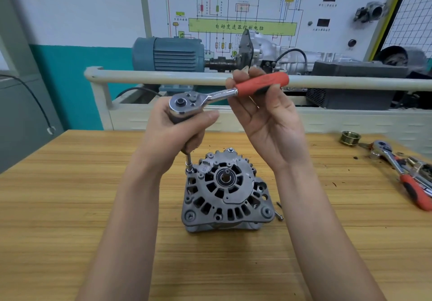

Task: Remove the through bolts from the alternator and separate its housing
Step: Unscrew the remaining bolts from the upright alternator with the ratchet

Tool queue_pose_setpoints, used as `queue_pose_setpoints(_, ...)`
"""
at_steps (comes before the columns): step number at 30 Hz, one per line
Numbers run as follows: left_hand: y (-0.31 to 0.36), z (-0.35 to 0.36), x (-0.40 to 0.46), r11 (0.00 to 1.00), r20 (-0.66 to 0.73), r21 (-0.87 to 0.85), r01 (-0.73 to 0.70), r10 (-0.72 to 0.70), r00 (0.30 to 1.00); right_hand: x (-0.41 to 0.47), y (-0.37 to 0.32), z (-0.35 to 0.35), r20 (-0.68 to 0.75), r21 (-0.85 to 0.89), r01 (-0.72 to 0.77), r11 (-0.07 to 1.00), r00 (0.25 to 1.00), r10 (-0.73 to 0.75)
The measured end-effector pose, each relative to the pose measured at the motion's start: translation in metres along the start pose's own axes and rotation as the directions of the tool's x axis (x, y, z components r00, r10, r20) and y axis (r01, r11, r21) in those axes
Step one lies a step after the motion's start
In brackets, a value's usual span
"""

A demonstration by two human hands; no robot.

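- Alternator (225, 190): grey cast metal, standing shaft-up on the wooden bench (70, 207), near its middle and straight in front of the person. Neither hand touches the body itself. By the look of it, heavy and stiff (it stands steady on its own weight); the ribbed rim and the mounting ears look like the best places to take hold, not the bare shaft stub in the centre.
- Ratchet wrench (224, 92): red handle, chrome head, held level above the alternator. A long extension bar (189, 160) runs down from the head to a bolt at the housing's upper-left edge.
- Left hand (180, 130): wrapped around the top of the extension just under the ratchet head, fingers curled tight on it, steadying the tool.
- Right hand (264, 113): palm turned up and mostly spread, thumb and fingertips pinching the red handle lightly (a turning hold, I judge, not a hard pull).
- Loose bolts (279, 211): two lie on the bench just beside the alternator's right foot, so some are already out. One bolt head (230, 150) shows at the far edge of the housing.
- Housing halves: not yet parted; the seam may need prying evenly, as cast metal chips.
- Second ratchet (402, 172) and a brass-coloured pulley (350, 138): far right of the bench, well apart.
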State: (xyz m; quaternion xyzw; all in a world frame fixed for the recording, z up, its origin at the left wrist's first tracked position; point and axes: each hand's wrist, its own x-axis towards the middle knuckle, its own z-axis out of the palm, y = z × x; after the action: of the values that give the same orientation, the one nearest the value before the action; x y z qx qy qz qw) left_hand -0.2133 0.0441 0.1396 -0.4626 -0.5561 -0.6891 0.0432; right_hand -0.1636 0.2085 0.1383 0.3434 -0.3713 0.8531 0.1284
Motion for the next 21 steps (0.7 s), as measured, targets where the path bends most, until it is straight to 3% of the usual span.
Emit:
queue_pose_setpoints(4, 0.0, 0.014, 0.005, 1.0, -0.33, 0.005, 0.012, -0.009, 0.944, -0.004, -0.013, -0.003, 0.164, -0.25, 0.131, 0.959, 0.982, -0.091)
queue_pose_setpoints(6, 0.0, 0.019, 0.006, 0.999, -0.399, 0.028, 0.022, -0.009, 0.917, -0.005, -0.016, -0.004, 0.218, -0.326, 0.154, 0.933, 0.972, -0.085)
queue_pose_setpoints(8, 0.0, 0.017, 0.003, 0.999, -0.329, 0.051, 0.013, 0.004, 0.944, -0.005, -0.016, -0.005, 0.213, -0.288, 0.14, 0.947, 0.974, -0.079)
queue_pose_setpoints(13, -0.001, -0.002, -0.001, 0.999, 0.005, 0.033, 0.01, -0.01, 1.0, -0.001, -0.009, -0.006, 0.024, -0.115, 0.057, 0.992, 0.998, -0.055)
queue_pose_setpoints(16, -0.002, -0.004, 0.0, 0.998, 0.009, 0.038, 0.052, -0.052, 0.999, 0.0, -0.005, -0.003, -0.018, -0.132, 0.04, 0.99, 0.999, -0.043)
queue_pose_setpoints(18, -0.001, -0.003, 0.001, 0.997, -0.02, 0.044, 0.064, -0.063, 0.998, -0.001, -0.006, -0.002, 0.026, -0.154, 0.062, 0.986, 0.998, -0.058)
queue_pose_setpoints(21, -0.001, 0.005, 0.003, 0.998, -0.21, 0.005, 0.068, -0.065, 0.975, -0.004, -0.014, -0.002, 0.184, -0.274, 0.131, 0.953, 0.98, -0.082)
